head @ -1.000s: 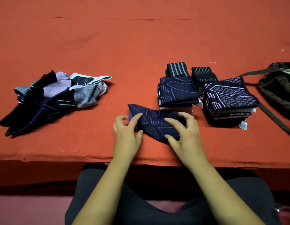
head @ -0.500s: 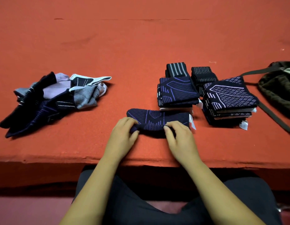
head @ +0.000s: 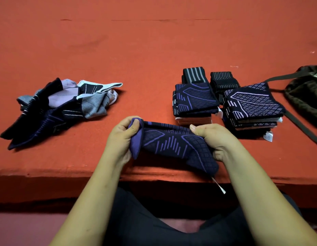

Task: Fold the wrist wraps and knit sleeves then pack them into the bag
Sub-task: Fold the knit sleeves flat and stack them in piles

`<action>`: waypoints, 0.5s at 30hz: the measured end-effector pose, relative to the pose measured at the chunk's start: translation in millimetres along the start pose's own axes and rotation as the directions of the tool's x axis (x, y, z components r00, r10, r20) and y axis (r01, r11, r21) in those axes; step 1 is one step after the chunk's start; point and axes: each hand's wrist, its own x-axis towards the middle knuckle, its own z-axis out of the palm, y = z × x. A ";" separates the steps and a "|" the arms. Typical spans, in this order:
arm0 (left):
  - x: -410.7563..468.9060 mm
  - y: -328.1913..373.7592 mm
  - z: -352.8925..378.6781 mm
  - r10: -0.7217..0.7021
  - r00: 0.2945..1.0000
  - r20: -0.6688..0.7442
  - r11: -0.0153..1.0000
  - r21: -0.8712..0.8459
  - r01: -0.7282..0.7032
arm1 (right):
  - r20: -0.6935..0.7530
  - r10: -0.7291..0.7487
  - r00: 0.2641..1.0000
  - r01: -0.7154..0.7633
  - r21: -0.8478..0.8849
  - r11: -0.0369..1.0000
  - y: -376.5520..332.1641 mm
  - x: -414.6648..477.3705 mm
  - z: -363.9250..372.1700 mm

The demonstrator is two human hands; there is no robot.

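While I watch through the head camera, I see both hands clamped on one navy knit sleeve (head: 172,144) with purple lines, just toward 6 o'clock of the view's centre, over the near edge of the orange-covered table (head: 154,50); whether it touches the cloth I cannot tell. The left hand (head: 124,137) grips the sleeve's 9 o'clock end, fingers curled tight round the purple cuff and thumb pressed on top; the right hand (head: 214,139) grips the 3 o'clock end, fingers wrapped under the fabric, thumb laid along the upper edge. The sleeve stretches between them, its right corner sagging toward 5 o'clock; a white tag (head: 219,186) hangs from that corner.

At 9 o'clock lies a loose heap (head: 60,107) of unfolded sleeves in navy, grey and pale lilac; at 2 o'clock stand two folded stacks, the purple-patterned stack (head: 195,98) and, just beside it toward 3 o'clock, the lilac-patterned stack (head: 252,103). Behind them, toward 1 o'clock, sit two rolled striped wrist wraps (head: 194,73). At the far 3 o'clock edge rests a dark olive bag (head: 307,96); its strap (head: 299,123) trails toward 4 o'clock.
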 end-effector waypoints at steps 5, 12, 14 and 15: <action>-0.1 -26.8 -1.2 -0.165 0.955 -0.247 0.986 -0.015 0.167 | -0.031 0.036 0.999 -0.040 -0.135 0.990 11.1 10.8 -7.0; 2.9 -20.3 -0.6 -0.125 0.943 -0.308 0.981 0.102 0.163 | -0.262 -0.045 0.964 0.032 -0.055 0.998 41.4 17.6 -21.1; 3.8 -23.1 0.5 -0.110 0.938 -0.329 0.986 0.085 0.145 | -0.367 -0.134 0.921 0.095 -0.121 0.988 47.8 23.1 -20.4; 3.5 -23.3 2.1 -0.127 0.935 -0.331 0.986 0.063 0.156 | -0.398 -0.196 0.896 0.123 -0.200 0.972 51.3 26.5 -19.8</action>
